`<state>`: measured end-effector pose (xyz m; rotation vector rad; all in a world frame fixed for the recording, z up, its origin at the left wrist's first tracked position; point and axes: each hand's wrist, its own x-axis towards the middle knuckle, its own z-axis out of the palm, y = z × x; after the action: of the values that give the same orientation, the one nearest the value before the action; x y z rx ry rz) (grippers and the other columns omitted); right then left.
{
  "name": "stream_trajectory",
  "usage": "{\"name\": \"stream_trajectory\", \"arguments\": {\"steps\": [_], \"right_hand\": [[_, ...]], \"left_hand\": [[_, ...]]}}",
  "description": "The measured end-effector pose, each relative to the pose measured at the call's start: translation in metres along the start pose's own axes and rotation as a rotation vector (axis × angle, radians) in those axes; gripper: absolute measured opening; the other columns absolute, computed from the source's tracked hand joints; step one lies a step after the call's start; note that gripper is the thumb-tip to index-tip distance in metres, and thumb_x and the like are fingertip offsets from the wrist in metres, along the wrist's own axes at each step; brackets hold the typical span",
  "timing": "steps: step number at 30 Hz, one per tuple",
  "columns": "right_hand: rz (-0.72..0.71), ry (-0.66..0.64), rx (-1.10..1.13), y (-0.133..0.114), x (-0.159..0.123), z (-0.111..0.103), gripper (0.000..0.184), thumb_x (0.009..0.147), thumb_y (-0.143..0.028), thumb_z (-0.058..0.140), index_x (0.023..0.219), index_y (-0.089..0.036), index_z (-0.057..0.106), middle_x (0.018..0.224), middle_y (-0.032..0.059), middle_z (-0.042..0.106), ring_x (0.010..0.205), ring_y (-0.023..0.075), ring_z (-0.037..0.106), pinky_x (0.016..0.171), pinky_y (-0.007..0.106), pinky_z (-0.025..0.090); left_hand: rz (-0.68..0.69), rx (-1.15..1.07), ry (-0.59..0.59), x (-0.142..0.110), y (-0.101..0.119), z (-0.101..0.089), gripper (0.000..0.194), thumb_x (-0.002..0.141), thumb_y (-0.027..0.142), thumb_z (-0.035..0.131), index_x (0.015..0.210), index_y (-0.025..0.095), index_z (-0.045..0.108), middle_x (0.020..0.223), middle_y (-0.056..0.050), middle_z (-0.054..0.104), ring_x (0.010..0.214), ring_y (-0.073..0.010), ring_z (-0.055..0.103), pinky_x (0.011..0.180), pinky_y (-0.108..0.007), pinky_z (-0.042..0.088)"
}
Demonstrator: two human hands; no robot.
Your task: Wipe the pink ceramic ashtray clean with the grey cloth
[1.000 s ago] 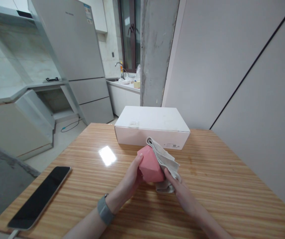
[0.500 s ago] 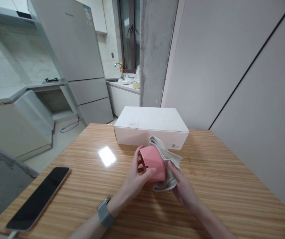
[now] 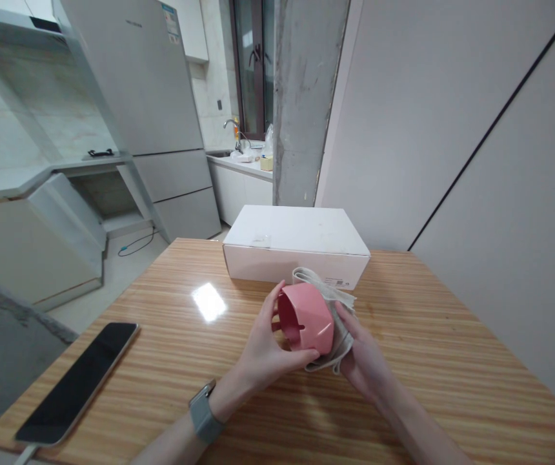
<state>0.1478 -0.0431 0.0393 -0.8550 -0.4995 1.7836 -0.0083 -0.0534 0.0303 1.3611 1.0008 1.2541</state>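
Observation:
A pink, faceted hollow pot (image 3: 312,316) is held above the table, tilted so that its opening faces left towards me. My left hand (image 3: 272,342) grips it by the rim, thumb below and fingers along the upper edge. Against the pot's right side lies a folded light grey cloth (image 3: 339,336). My right hand (image 3: 362,345) is closed round this cloth and presses it to the pot. Most of the right fingertips are hidden behind the cloth.
Behind the hands, a white cardboard box (image 3: 294,232) sits on the wood-grain table (image 3: 161,310). A black-screened phone (image 3: 79,381) with a white cable lies at the left edge. A bare concrete pillar (image 3: 301,103) and a fridge (image 3: 137,84) stand beyond.
The pot has turned in my left hand, showing more of its opening, and shifted slightly right. My left thumb slid lower along it. The right hand and cloth moved a little with it.

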Motion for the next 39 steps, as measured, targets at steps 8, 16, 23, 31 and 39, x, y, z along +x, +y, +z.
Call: {"name": "stream_trajectory", "arguments": {"steps": [8, 16, 23, 31, 39], "right_hand": [[0.026, 0.013, 0.083, -0.003, 0.002, -0.001, 0.020, 0.085, -0.038, 0.062, 0.089, -0.022, 0.074, 0.086, 0.0017, 0.079, 0.098, 0.0255, 0.070, 0.096, 0.041, 0.050], [-0.028, -0.016, -0.030, -0.001, -0.003, 0.002, 0.038, 0.083, -0.047, 0.063, 0.110, -0.021, 0.070, 0.106, 0.0061, 0.075, 0.108, 0.0274, 0.066, 0.094, 0.041, 0.051], [-0.133, -0.067, -0.084, 0.008, -0.004, -0.002, 0.045, 0.073, -0.055, 0.072, 0.104, -0.024, 0.072, 0.116, 0.0044, 0.072, 0.117, 0.0277, 0.060, 0.101, 0.041, 0.047], [-0.127, -0.057, -0.214, 0.022, 0.000, -0.013, 0.053, 0.072, -0.058, 0.071, 0.109, -0.021, 0.070, 0.113, 0.0077, 0.073, 0.126, 0.0313, 0.052, 0.099, 0.049, 0.048], [-0.113, 0.101, 0.025, 0.004, -0.003, 0.001, 0.043, 0.082, -0.050, 0.062, 0.117, -0.024, 0.066, 0.114, 0.0058, 0.073, 0.113, 0.0303, 0.062, 0.093, 0.048, 0.052]], "left_hand": [[0.083, 0.001, -0.075, -0.002, -0.001, 0.001, 0.095, 0.060, 0.017, 0.082, 0.140, 0.029, 0.032, 0.140, -0.010, 0.046, 0.123, -0.0292, 0.050, 0.103, -0.041, 0.042], [-0.066, -0.034, 0.072, 0.003, -0.004, 0.003, 0.094, 0.056, 0.025, 0.086, 0.136, 0.028, 0.036, 0.136, -0.012, 0.048, 0.111, -0.0291, 0.059, 0.091, -0.040, 0.051], [-0.169, -0.146, 0.141, 0.004, 0.003, 0.002, 0.093, 0.053, 0.027, 0.088, 0.133, 0.028, 0.039, 0.135, -0.013, 0.049, 0.112, -0.0287, 0.057, 0.086, -0.037, 0.052], [-0.333, -0.315, 0.173, 0.014, -0.020, -0.003, 0.084, 0.060, 0.041, 0.082, 0.131, 0.021, 0.041, 0.126, -0.016, 0.057, 0.093, -0.0251, 0.064, 0.070, -0.032, 0.053], [-0.211, -0.250, 0.061, 0.009, -0.017, -0.001, 0.104, 0.054, 0.026, 0.087, 0.143, 0.026, 0.033, 0.142, -0.016, 0.041, 0.112, -0.0294, 0.057, 0.089, -0.039, 0.050]]}}
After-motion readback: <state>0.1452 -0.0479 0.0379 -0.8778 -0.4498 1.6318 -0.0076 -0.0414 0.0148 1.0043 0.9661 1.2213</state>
